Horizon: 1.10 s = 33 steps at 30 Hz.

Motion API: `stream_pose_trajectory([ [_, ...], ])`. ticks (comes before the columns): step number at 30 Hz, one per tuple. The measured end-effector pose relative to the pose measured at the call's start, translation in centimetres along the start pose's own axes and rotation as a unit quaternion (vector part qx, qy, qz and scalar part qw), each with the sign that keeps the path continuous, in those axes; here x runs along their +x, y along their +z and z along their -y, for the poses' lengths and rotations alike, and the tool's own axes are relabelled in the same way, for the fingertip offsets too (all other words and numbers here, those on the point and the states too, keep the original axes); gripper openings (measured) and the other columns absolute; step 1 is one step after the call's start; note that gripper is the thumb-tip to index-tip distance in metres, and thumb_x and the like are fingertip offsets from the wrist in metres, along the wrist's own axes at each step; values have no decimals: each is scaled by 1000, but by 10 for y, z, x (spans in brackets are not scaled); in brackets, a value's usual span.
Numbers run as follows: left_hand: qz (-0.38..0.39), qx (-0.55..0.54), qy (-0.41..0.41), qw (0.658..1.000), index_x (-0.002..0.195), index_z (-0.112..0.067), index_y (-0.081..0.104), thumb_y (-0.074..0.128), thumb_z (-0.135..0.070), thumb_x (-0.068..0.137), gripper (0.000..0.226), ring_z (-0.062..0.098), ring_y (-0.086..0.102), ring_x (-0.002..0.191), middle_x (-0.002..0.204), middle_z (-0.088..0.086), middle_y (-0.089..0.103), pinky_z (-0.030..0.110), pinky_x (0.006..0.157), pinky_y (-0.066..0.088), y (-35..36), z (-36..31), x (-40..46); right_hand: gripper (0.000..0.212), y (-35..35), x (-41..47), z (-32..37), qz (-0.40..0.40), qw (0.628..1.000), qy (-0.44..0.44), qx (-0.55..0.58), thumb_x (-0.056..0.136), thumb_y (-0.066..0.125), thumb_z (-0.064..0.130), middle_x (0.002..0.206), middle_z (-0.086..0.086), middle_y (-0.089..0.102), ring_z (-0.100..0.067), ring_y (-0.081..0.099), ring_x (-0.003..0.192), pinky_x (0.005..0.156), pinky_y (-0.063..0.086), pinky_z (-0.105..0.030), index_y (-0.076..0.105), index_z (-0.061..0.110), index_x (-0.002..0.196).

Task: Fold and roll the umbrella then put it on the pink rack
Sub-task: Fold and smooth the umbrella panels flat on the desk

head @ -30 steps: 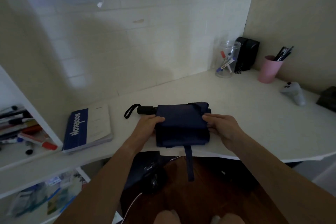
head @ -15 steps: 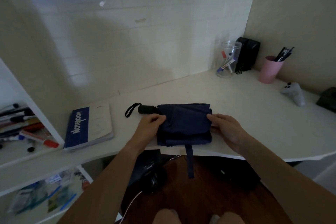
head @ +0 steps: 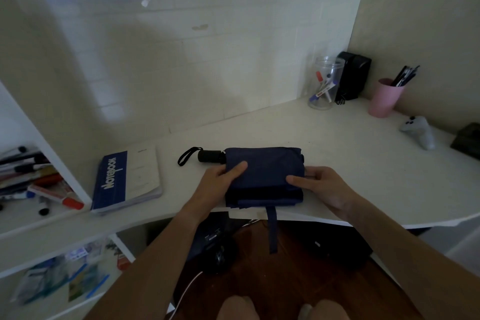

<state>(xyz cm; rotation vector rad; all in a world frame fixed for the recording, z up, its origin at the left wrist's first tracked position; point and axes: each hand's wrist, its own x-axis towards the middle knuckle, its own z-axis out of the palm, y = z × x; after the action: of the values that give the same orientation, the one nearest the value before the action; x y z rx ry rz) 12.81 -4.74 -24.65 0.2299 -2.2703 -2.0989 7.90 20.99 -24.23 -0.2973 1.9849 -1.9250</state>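
Note:
A navy folding umbrella [head: 267, 166] lies flat on the white desk [head: 350, 153] near its front edge, its fabric folded into a rectangle. Its black handle [head: 211, 156] with a wrist loop points left. A navy closing strap [head: 272, 228] hangs down over the desk edge. My left hand [head: 220, 182] grips the fabric's left side, thumb on top. My right hand [head: 322, 184] holds the right side, fingers laid over the fabric. No pink rack is in view.
A blue and white notebook [head: 124, 179] lies left of the umbrella. White shelves [head: 39, 189] with markers stand at far left. At the back right are a clear jar [head: 324, 83], a black box [head: 353, 78], a pink cup [head: 385, 97] and a grey controller [head: 419, 131].
Both hands have slid further onto the fabric and flattened it; the folded canopy now lies neater and squarer. The umbrella has stayed in the same place on the desk.

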Motion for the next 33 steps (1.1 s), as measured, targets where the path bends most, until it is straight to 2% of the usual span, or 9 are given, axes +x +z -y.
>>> stream_pose_trajectory([
  [6, 0, 80, -10, 997, 81, 5, 74, 66, -31, 96, 40, 5, 68, 68, 78, 1, 75, 11, 61, 48, -15, 13, -1, 27, -11, -3, -2, 41, 997, -20, -66, 82, 80, 15, 107, -8, 78, -23, 73, 103, 94, 56, -34, 77, 6, 108],
  [10, 9, 70, -12, 997, 88, -1, 79, 66, -29, 96, 32, 8, 73, 77, 88, 1, 80, 12, 66, 50, -15, 9, -3, 13, -26, -5, -9, 47, 983, -64, -164, 77, 84, 12, 96, -8, 79, -25, 74, 95, 87, 57, -32, 78, 6, 87],
  [13, 6, 93, -10, 996, 65, -5, 63, 67, -44, 94, 48, 17, 60, 64, 69, 6, 65, 21, 63, 44, -13, 10, -3, 11, -30, -6, -18, 28, 963, -80, -256, 73, 88, 14, 90, -2, 79, -20, 75, 90, 92, 57, -45, 78, 13, 78],
  [16, -23, 119, -3, 993, 58, -19, 35, 66, -47, 93, 55, 10, 38, 51, 55, 0, 34, 21, 53, 29, -10, 13, -3, 35, -21, -15, -19, -16, 940, -121, -317, 70, 89, 22, 90, 7, 75, -4, 69, 91, 86, 53, -27, 70, 26, 99],
  [20, -11, 155, 17, 988, 65, -16, 47, 66, -63, 79, 53, 17, 45, 60, 63, 6, 45, 31, 63, 33, -12, 17, -3, 78, -4, -31, -27, -77, 900, -215, -371, 74, 88, 21, 93, 15, 66, 0, 62, 94, 82, 46, -10, 43, 38, 136],
  [25, -47, 206, 49, 976, 55, -10, 45, 71, -28, 92, 48, 18, 49, 56, 60, 10, 57, 29, 62, 39, -13, 21, -3, 33, -11, -27, -44, -101, 752, -400, -514, 73, 88, 11, 91, 7, 69, -13, 58, 87, 75, 48, -19, 77, 18, 103],
  [27, -67, 250, 83, 962, 51, -2, 40, 73, -20, 89, 53, 29, 56, 59, 71, 19, 64, 29, 63, 42, -14, 23, -5, 23, -16, -25, -49, -97, 734, -413, -530, 73, 86, 7, 91, 2, 70, -18, 59, 86, 73, 49, -24, 78, 15, 93],
  [30, -85, 336, 136, 928, 55, -3, 47, 77, -18, 81, 42, 20, 59, 68, 73, 11, 63, 29, 68, 46, -13, 30, -7, 19, -17, -23, -51, -86, 714, -423, -551, 76, 82, 2, 93, -1, 69, -22, 60, 85, 69, 50, -32, 75, 14, 89],
  [33, -100, 409, 180, 889, 86, -20, 54, 81, -27, 68, 34, 15, 51, 87, 97, -3, 54, 28, 75, 46, -7, 23, -10, 15, -17, -23, -47, -53, 692, -442, -568, 80, 78, 2, 93, -1, 67, -22, 58, 84, 68, 47, -30, 73, 14, 87],
])
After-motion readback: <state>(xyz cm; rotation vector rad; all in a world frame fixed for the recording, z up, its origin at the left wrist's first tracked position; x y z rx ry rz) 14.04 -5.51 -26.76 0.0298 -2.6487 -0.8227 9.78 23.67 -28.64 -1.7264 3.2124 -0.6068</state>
